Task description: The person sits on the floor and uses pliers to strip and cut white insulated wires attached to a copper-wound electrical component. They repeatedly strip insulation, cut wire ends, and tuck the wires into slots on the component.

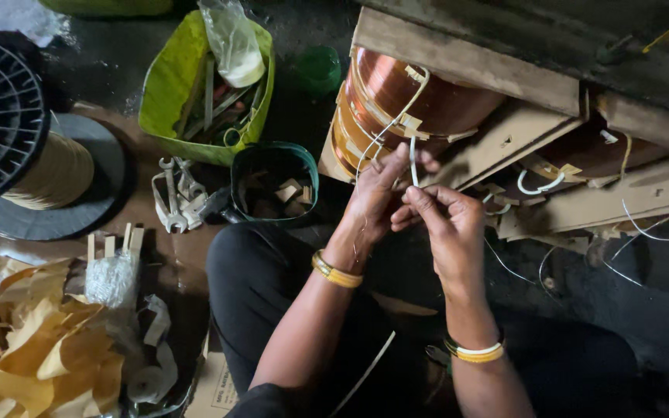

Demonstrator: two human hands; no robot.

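Both hands pinch a thin white sleeve (413,159) at centre: left hand (377,197) beside right hand (447,224), copper coil (408,97) at twelve o'clock (green bag (168,85) at ten).

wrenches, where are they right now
In the head view the wrenches lie on the floor at left, just below the green bag and left of the small green bucket, away from both hands.
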